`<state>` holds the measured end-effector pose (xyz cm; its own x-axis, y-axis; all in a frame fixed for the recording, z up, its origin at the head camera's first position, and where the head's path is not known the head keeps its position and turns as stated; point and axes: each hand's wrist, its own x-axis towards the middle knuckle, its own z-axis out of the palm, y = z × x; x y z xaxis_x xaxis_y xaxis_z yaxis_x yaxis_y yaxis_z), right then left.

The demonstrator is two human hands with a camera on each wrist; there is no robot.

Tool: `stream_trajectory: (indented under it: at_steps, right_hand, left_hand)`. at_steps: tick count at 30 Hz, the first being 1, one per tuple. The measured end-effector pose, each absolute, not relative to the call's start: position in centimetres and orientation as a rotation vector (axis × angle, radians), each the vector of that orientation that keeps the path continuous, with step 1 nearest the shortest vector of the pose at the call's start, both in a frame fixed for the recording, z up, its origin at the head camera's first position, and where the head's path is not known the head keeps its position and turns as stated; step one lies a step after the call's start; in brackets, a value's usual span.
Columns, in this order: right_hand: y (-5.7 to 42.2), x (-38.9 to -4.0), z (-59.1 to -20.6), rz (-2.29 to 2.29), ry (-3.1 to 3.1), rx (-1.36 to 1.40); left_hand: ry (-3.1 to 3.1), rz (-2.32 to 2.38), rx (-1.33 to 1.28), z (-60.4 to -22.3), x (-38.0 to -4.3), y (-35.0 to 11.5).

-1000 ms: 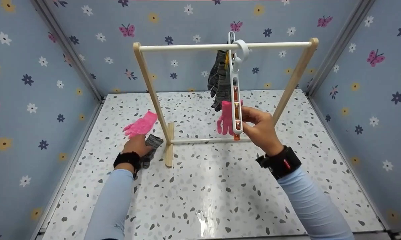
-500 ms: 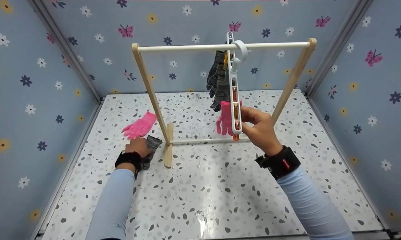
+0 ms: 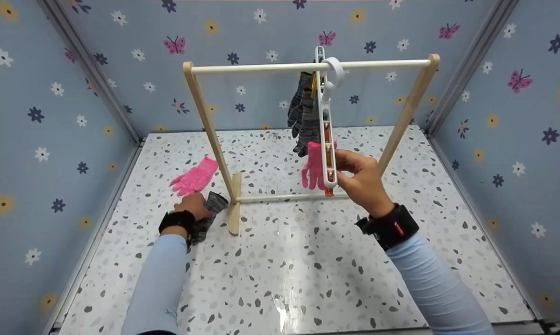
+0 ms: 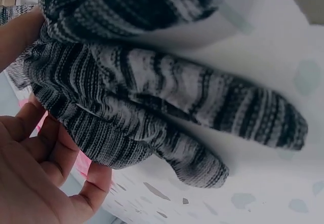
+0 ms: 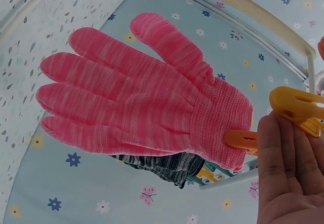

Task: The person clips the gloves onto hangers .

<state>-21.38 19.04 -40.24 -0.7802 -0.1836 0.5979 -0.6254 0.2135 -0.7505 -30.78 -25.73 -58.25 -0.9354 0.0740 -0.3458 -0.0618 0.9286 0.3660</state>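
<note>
Honestly, the grey glove (image 4: 104, 82) pinched by the left hand (image 3: 194, 206), just left of the rack (image 3: 252, 69), could be dropped if bunched fabric slips, while the right hand's (image 3: 363, 179) grip near the yellow clip (image 5: 289, 102) can't be told.

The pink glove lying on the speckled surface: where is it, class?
In the head view, the pink glove lies at the left, beside the rack's left post, just beyond the left hand.

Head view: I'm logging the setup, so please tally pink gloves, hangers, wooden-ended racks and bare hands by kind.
Pink gloves: 2 (tabletop pink glove, hanging pink glove)
Hangers: 1 (white hanger)
Racks: 1 (wooden-ended rack)
Bare hands: 2 (left hand, right hand)
Total: 6
</note>
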Motion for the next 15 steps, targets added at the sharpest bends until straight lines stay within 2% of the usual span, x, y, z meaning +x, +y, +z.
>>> stream_trajectory:
  at_steps: [5,12,15]
  right_hand:
    - [19.0,-21.3,-40.1,1.586,-2.126,0.737]
    - [19.1,-21.4,-40.0,1.570,-2.154,0.718]
    - [19.2,-21.4,-39.9,1.566,-2.164,0.719]
  left_hand:
    - [2.709,0.621,0.065,-59.7,-31.9,-26.5]
    - [2.712,0.733,0.135,-64.3,-34.2,-28.3]
    - [2.712,0.726,0.123,-63.8,-34.0,-28.0]
